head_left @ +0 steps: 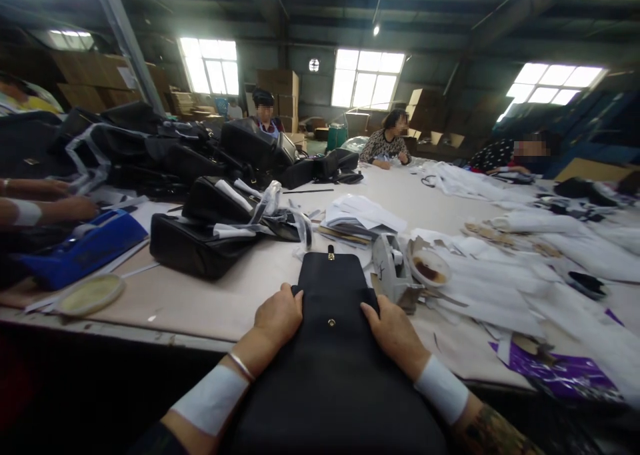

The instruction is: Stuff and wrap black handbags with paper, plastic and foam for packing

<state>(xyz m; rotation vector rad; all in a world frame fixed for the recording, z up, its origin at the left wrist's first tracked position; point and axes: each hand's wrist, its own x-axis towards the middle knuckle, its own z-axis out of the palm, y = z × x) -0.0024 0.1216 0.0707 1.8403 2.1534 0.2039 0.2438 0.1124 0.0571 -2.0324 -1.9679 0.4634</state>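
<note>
The left hand (278, 318) is clamping the left edge of a black bag (333, 362), and the right hand (395, 334) is gripping its right edge. The bag is hanging over the near edge of the table (210, 302). A grey tape dispenser (393, 268) is sitting just beside the right hand, and other black bags (195, 245) are lying further left.

Counts: one flat black leather bag (330, 348); two bare hands, left hand (277, 318), right hand (395, 332); one grey tape dispenser (393, 268); one blue tape dispenser (83, 248); three seated co-workers (383, 147).
</note>
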